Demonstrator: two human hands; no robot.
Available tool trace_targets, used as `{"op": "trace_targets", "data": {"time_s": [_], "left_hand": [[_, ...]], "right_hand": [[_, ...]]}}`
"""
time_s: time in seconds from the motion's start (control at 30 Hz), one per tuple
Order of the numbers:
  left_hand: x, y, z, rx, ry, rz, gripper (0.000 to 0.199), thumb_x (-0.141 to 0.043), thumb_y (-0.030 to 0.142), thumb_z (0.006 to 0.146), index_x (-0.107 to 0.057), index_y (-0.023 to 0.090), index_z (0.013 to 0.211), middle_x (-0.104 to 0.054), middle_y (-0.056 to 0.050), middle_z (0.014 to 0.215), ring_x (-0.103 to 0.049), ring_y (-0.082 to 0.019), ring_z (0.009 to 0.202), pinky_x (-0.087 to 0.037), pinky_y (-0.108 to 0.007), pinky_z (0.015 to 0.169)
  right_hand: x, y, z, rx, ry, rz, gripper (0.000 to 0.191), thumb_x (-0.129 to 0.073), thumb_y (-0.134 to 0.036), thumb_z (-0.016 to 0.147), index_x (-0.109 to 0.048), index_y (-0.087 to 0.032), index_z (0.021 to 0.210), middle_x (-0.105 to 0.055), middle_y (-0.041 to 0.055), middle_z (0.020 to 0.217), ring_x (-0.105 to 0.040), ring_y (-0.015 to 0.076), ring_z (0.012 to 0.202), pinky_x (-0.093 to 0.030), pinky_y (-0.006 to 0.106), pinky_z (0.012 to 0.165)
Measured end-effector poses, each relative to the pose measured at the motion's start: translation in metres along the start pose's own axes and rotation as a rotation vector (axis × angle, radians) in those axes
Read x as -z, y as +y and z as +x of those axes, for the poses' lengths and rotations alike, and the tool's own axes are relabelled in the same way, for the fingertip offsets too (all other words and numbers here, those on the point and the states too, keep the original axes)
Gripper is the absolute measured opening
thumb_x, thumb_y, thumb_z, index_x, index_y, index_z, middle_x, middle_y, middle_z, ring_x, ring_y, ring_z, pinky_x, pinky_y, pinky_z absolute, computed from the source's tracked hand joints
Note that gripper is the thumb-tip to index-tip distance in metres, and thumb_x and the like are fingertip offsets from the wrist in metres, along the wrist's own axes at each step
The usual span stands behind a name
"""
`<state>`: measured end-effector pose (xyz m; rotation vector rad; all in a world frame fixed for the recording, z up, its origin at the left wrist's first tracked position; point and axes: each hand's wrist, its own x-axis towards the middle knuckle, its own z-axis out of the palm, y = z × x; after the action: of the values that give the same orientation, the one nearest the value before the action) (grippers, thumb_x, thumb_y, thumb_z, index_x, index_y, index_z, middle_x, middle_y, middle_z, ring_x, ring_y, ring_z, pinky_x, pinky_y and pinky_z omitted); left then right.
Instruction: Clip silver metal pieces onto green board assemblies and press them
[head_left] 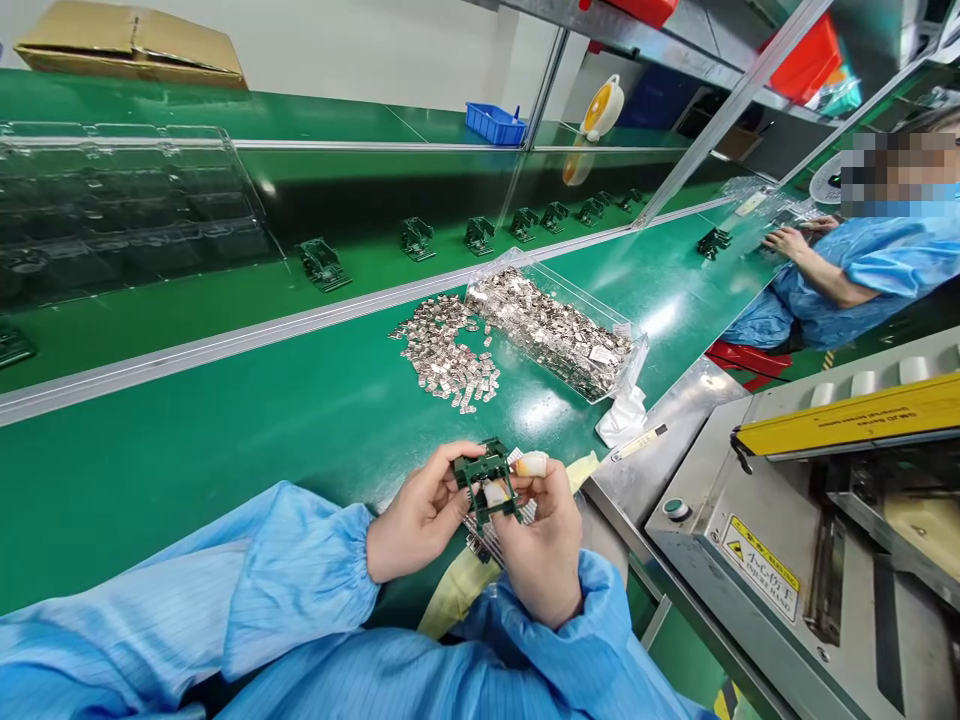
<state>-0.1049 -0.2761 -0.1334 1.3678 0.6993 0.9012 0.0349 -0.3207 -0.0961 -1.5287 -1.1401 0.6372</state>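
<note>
Between my two hands, above the bench edge nearest me, is a dark green circuit board assembly (486,468). My left hand (421,515) is closed on its left side with thumb and fingers. On the other side, my right hand (546,535) grips the same assembly; its fingertips have white and orange coverings. Whether the right fingers also pinch a small part cannot be made out. Beneath the hands are a partly hidden striped item and a yellow cloth strip (457,590). Ahead lies a loose pile of small metal pieces (448,350).
A clear tray (637,362) holds many more metal pieces. Similar green assemblies (417,238) stand in a row on the strip behind a metal rail (315,362). A machine (697,535) stands at right, near a cutter knife (637,442). A co-worker (847,270) sits further along.
</note>
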Motion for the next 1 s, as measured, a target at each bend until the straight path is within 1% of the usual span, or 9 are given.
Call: {"op": "trace_targets", "data": {"time_s": [0.1,0.23,0.3,0.37,0.5,0.67,0.83,0.93,1.0], "left_hand": [[0.0,0.001,0.0,-0.002,0.009,0.033,0.034,-0.056,0.036,0.094,-0.052,0.025,0.126,-0.063,-0.006,0.095,-0.062,-0.019,0.085,-0.052,-0.027,0.074],[-0.003,0.003,0.001,0.006,0.06,-0.023,0.032,-0.057,0.037,0.093,-0.051,0.025,0.123,-0.062,-0.004,0.089,-0.06,-0.016,0.075,-0.05,-0.024,0.065],[-0.005,0.003,0.001,0.016,0.083,-0.06,0.033,-0.057,0.037,0.093,-0.05,0.026,0.124,-0.062,-0.003,0.086,-0.058,-0.014,0.07,-0.049,-0.024,0.062],[-0.006,0.003,0.001,0.025,0.101,-0.067,0.034,-0.058,0.038,0.092,-0.05,0.027,0.123,-0.06,-0.002,0.083,-0.057,-0.014,0.067,-0.049,-0.023,0.06],[-0.007,0.003,-0.001,0.032,0.135,-0.05,0.034,-0.06,0.039,0.09,-0.051,0.026,0.121,-0.06,-0.002,0.08,-0.058,-0.014,0.066,-0.049,-0.024,0.058],[-0.007,0.004,-0.002,0.052,0.115,-0.05,0.032,-0.059,0.035,0.091,-0.049,0.025,0.12,-0.059,-0.002,0.079,-0.059,-0.015,0.064,-0.049,-0.026,0.057],[-0.007,0.007,0.0,0.073,0.154,-0.089,0.031,-0.065,0.03,0.087,-0.052,0.024,0.114,-0.061,-0.001,0.081,-0.059,-0.014,0.065,-0.052,-0.027,0.062],[-0.008,0.01,0.001,0.102,0.171,-0.118,0.032,-0.068,0.028,0.083,-0.053,0.024,0.111,-0.061,-0.001,0.081,-0.058,-0.014,0.063,-0.051,-0.027,0.061],[-0.008,0.012,0.0,0.114,0.18,-0.111,0.032,-0.069,0.028,0.082,-0.054,0.024,0.11,-0.06,0.0,0.079,-0.058,-0.014,0.063,-0.051,-0.027,0.06]], "right_hand": [[0.001,0.001,-0.001,0.017,-0.014,-0.018,0.022,-0.064,-0.014,0.073,-0.055,-0.024,0.091,-0.066,-0.001,0.08,-0.063,0.0168,0.074,-0.047,0.028,0.066],[0.002,0.006,-0.003,0.034,0.026,-0.024,0.025,-0.062,-0.012,0.072,-0.059,-0.024,0.094,-0.067,0.0004,0.086,-0.063,0.0179,0.08,-0.049,0.029,0.07],[0.002,0.006,-0.003,0.03,0.037,0.023,0.029,-0.062,-0.012,0.072,-0.061,-0.024,0.098,-0.068,0.0021,0.092,-0.064,0.0191,0.086,-0.052,0.03,0.072],[0.001,0.002,-0.001,-0.004,0.015,0.118,0.03,-0.064,-0.013,0.072,-0.062,-0.024,0.099,-0.069,0.003,0.095,-0.065,0.0199,0.089,-0.055,0.031,0.073],[-0.003,-0.007,0.004,-0.098,-0.022,0.277,0.022,-0.069,-0.016,0.07,-0.061,-0.024,0.089,-0.07,0.0006,0.084,-0.067,0.0177,0.079,-0.057,0.027,0.067],[-0.009,-0.008,0.006,-0.152,-0.03,0.383,0.02,-0.073,-0.018,0.071,-0.059,-0.023,0.084,-0.068,-0.0018,0.077,-0.064,0.0132,0.066,-0.055,0.023,0.061],[-0.015,-0.004,0.007,-0.24,-0.042,0.464,0.022,-0.074,-0.02,0.068,-0.057,-0.022,0.081,-0.063,-0.0031,0.072,-0.061,0.0128,0.062,-0.052,0.022,0.056],[-0.017,-0.002,0.006,-0.304,-0.07,0.5,0.025,-0.074,-0.019,0.065,-0.053,-0.022,0.078,-0.06,-0.0044,0.068,-0.058,0.0129,0.06,-0.05,0.022,0.053],[-0.016,-0.001,0.004,-0.341,-0.089,0.505,0.026,-0.074,-0.019,0.064,-0.051,-0.022,0.075,-0.059,-0.0047,0.067,-0.056,0.0127,0.059,-0.05,0.023,0.054]]}}
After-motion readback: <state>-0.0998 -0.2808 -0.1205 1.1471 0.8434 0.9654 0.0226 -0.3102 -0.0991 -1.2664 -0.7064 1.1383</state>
